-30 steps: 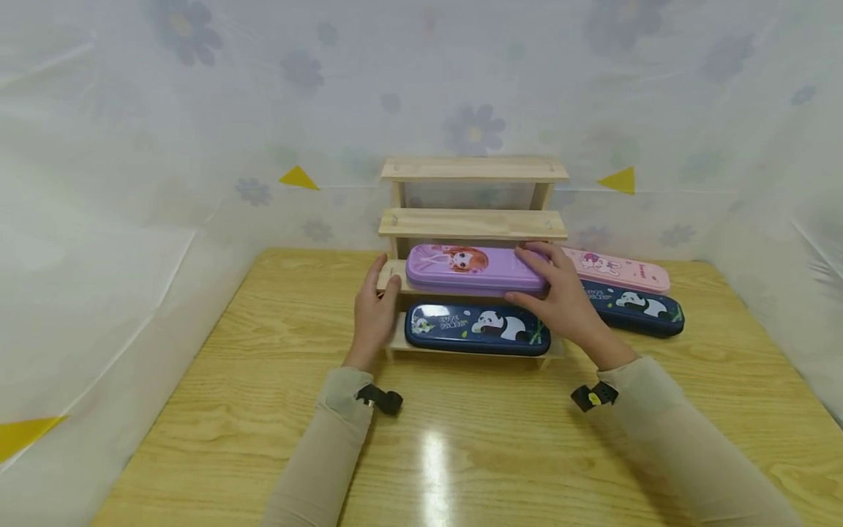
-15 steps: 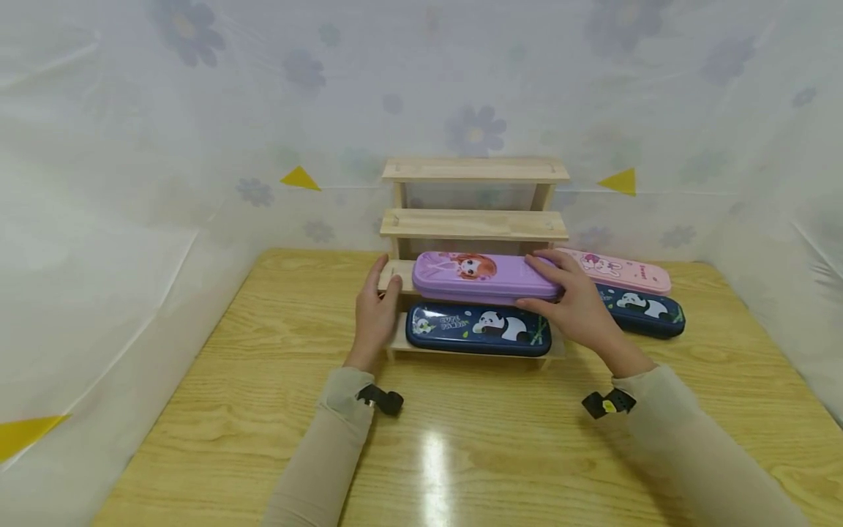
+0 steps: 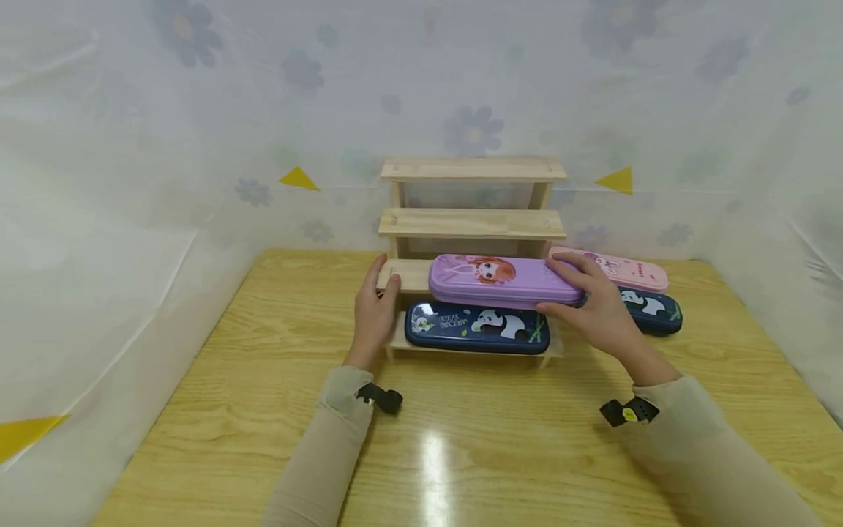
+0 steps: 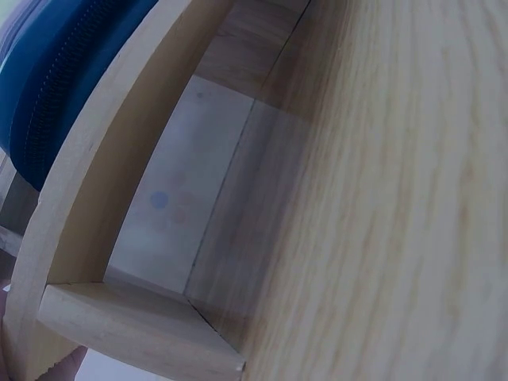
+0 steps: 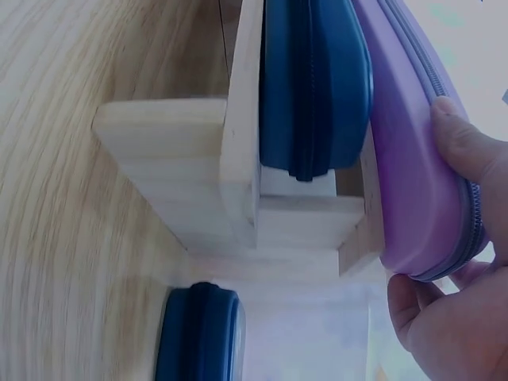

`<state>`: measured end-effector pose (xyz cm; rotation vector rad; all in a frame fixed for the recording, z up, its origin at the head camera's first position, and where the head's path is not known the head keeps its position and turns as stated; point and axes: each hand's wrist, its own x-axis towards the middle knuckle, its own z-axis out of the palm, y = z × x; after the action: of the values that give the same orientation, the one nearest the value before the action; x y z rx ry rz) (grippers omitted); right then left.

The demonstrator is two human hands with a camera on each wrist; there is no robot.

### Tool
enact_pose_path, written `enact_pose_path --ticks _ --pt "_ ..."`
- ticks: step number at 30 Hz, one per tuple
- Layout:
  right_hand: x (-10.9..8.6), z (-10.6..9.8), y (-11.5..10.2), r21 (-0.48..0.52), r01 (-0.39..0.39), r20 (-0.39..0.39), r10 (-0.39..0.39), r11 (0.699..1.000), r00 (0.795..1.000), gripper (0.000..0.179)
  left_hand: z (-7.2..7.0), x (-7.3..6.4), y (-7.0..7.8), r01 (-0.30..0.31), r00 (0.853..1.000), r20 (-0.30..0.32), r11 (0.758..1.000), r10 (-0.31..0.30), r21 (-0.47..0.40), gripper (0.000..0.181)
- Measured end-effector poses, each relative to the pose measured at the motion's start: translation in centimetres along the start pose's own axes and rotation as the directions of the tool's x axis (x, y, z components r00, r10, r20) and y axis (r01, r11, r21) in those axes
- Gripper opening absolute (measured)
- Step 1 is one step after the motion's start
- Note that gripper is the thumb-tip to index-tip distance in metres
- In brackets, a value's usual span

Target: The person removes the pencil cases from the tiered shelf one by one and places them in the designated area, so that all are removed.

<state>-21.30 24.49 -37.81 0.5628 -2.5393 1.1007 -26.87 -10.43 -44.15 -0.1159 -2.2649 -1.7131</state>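
Observation:
My right hand (image 3: 596,311) holds the right end of a purple pencil case (image 3: 520,282) with a cartoon girl on its lid, thumb at the front and fingers over the top. The case lies along the second step from the bottom of a wooden tiered rack (image 3: 474,223), its right end past the step's end. In the right wrist view the thumb presses near the case's zipper (image 5: 413,55). My left hand (image 3: 374,318) grips the rack's left side. On the lowest step lies a navy panda pencil case (image 3: 454,329).
Right of the rack, a pink pencil case (image 3: 639,274) and another navy panda pencil case (image 3: 648,307) lie on the wood-grain table (image 3: 500,432), partly hidden by my right hand. A pale flowered curtain (image 3: 395,66) hangs behind.
My right hand has moved the purple pencil case to the right and slightly toward me, baring more of the step's left end. The left hand has stayed on the rack.

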Motion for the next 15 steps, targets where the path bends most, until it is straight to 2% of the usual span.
enact_pose_path --ticks 6,15 --pt "-1.0 -1.5 -0.2 -0.007 -0.045 -0.012 0.045 0.999 0.999 0.07 0.0 0.1 0.0 0.003 1.0 0.017 1.0 -0.003 -0.007 0.053" --pt "-2.0 -3.4 0.7 -0.03 -0.001 -0.086 -0.001 1.0 0.996 0.071 -0.5 0.4 0.0 0.008 1.0 0.004 1.0 -0.008 -0.001 0.054"
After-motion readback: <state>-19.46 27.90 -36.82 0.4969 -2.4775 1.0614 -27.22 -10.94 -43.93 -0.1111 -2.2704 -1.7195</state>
